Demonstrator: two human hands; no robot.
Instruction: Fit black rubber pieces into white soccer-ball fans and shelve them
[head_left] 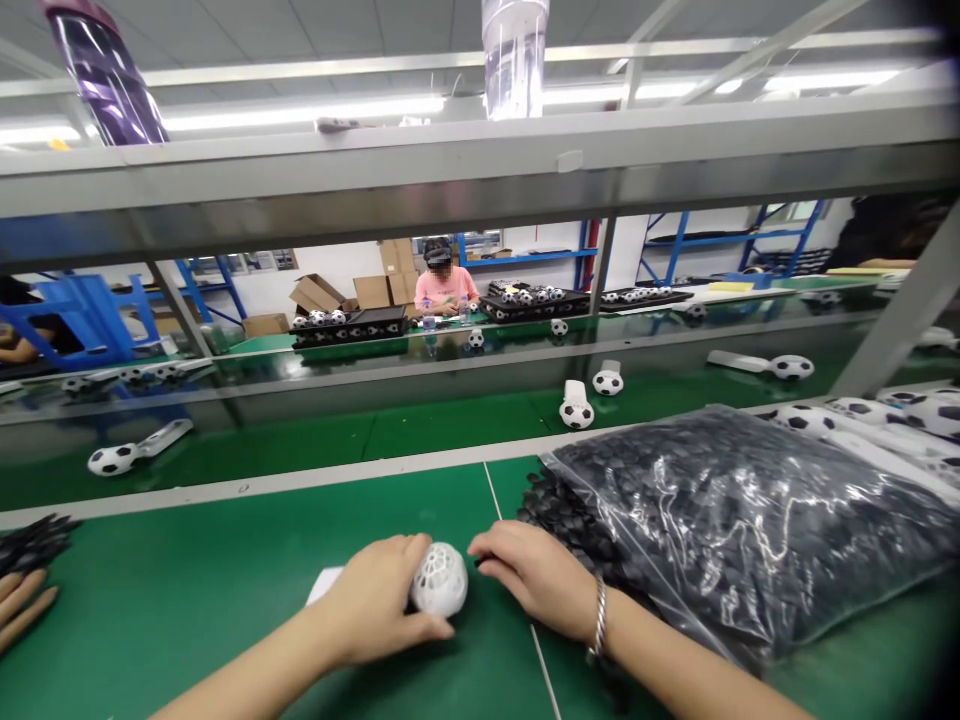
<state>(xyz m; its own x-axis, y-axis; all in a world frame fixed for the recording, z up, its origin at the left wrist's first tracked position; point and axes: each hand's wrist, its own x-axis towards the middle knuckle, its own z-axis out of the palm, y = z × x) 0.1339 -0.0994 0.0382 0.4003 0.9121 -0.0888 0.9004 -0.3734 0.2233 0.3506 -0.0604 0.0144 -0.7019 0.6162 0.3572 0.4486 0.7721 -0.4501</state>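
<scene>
My left hand (373, 598) is wrapped round a white lattice ball shell (439, 580) that rests on the green bench (187, 590). Just right of the shell, my right hand (534, 572) lies knuckles up, with a metal bracelet on its wrist. Its fingertips are curled together beside the shell, at the edge of a spill of small black pieces (559, 515). Whether a piece sits between them is hidden. A white flat part (324, 584) shows under my left hand.
A big clear bag of black pieces (750, 520) fills the bench to the right. Finished black-and-white balls (576, 412) ride the green conveyor beyond. Another person's fingers (22, 605) show at the left edge beside more black pieces (34, 540). A seated worker (444, 282) faces me across the line.
</scene>
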